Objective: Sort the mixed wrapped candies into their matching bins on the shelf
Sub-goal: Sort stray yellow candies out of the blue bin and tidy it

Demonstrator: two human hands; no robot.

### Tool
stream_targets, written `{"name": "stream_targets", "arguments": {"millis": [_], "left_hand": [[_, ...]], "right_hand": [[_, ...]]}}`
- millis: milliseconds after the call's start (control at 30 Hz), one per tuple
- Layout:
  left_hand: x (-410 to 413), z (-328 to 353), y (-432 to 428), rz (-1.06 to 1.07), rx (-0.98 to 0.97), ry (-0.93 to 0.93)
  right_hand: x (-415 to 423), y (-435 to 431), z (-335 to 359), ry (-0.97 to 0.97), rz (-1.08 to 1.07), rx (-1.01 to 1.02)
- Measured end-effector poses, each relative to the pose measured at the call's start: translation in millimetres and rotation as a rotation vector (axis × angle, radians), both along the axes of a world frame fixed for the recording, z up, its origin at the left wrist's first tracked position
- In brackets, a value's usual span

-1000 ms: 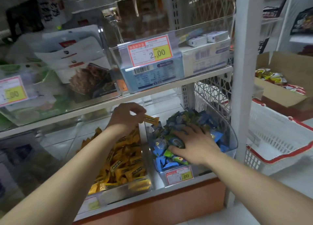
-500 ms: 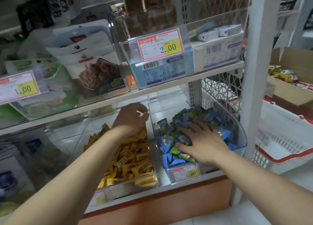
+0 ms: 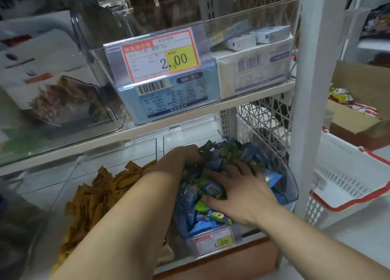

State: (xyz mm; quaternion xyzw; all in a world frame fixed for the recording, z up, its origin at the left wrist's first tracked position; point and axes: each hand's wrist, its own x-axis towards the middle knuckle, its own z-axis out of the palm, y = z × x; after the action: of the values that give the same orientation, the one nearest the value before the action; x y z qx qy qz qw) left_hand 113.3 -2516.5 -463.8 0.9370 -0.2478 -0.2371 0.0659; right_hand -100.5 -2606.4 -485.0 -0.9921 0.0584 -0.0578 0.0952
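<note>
Under the right grip (image 3: 242, 193), the blue candies (image 3: 190, 195) wear glossy, crinkled plastic wrappers. The bin (image 3: 292, 187) around it is clear, smooth plastic. Left of it, the yellow candies (image 3: 95, 195) look duller.

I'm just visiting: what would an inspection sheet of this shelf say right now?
Surface: lower shelf, brown front edge, holding two clear bins.
Job's things: yellow candies in left bin; blue and green candies in right bin.
Clutter: nothing seen.
Hands: left hand dug into right bin, fingers hidden; right hand flat on its candies.
Cables: nothing seen.
Surroundings: upper shelf with 2.00 price tag; white basket and cardboard box at right.
</note>
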Motion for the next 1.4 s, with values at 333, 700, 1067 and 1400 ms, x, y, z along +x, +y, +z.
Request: {"name": "stream_targets", "arguments": {"millis": [333, 700, 1067, 1400], "left_hand": [[-15.1, 5.8, 3.4, 0.054, -0.117, 0.045], [-27.4, 17.4, 8.8, 0.104, -0.273, 0.057], [-66.1, 63.8, 61.0, 0.039, -0.643, -0.407], [-142.0, 55.1, 166.0, 0.247, -0.518, -0.532]], "right_hand": [[-3.1, -0.5, 2.4, -0.008, 0.013, 0.027], [-2.7, 0.4, 4.2, 0.003, 0.003, 0.042], [-6.6, 6.2, 11.4, -0.095, -0.011, -0.082], [8.3, 29.0, 41.8, 0.014, 0.215, 0.343]]}}
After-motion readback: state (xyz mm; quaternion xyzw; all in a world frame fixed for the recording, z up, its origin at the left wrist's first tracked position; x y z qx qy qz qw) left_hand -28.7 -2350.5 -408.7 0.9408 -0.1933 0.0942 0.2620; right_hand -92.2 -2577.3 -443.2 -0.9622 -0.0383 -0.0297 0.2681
